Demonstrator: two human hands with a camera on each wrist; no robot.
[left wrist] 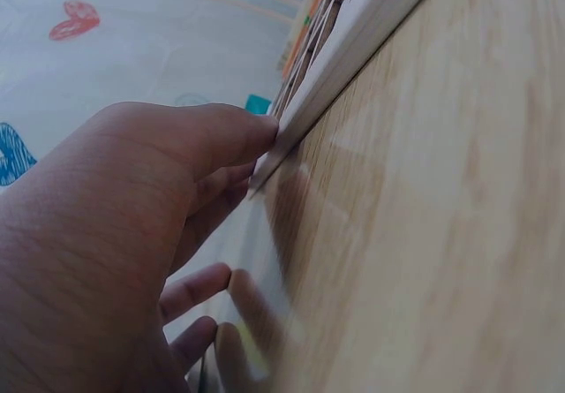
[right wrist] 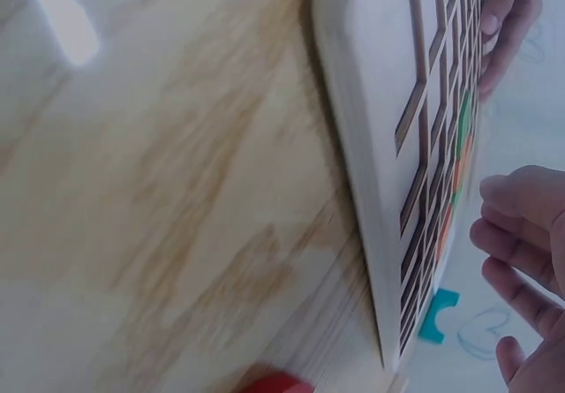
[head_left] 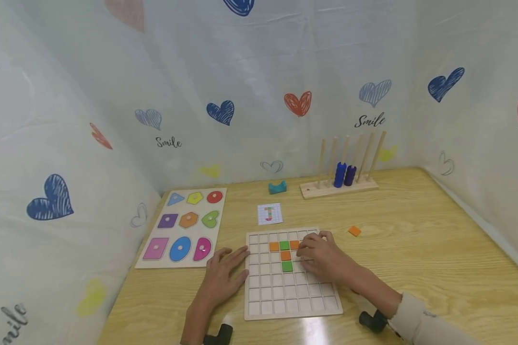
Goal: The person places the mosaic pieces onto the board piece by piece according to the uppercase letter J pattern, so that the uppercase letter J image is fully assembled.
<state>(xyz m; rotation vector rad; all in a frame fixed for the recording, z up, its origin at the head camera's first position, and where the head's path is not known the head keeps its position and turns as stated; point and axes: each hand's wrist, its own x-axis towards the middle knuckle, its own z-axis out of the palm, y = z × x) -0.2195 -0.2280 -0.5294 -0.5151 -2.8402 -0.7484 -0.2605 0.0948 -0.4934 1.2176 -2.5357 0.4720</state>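
A wooden grid board (head_left: 293, 306) lies on the table, its upper part holding orange and green square tiles. Three of them form a row, orange, green (head_left: 284, 245), orange; below the green one come an orange tile (head_left: 286, 256) and another green tile (head_left: 287, 266). My left hand (head_left: 222, 278) rests at the board's left edge, thumb and fingertips touching its side, as the left wrist view also shows. Over the board's right half hovers my right hand (head_left: 325, 258), fingertips beside the row's right orange tile. In the right wrist view its fingers (right wrist: 521, 200) are loosely extended with nothing between them.
Behind the board lies a card (head_left: 269, 213) printed with a J pattern. A loose orange tile (head_left: 354, 231) is to the right. At left lies a shape puzzle (head_left: 179, 263); at the back stand a teal piece (head_left: 277, 188) and a peg rack (head_left: 338, 189) with blue pieces.
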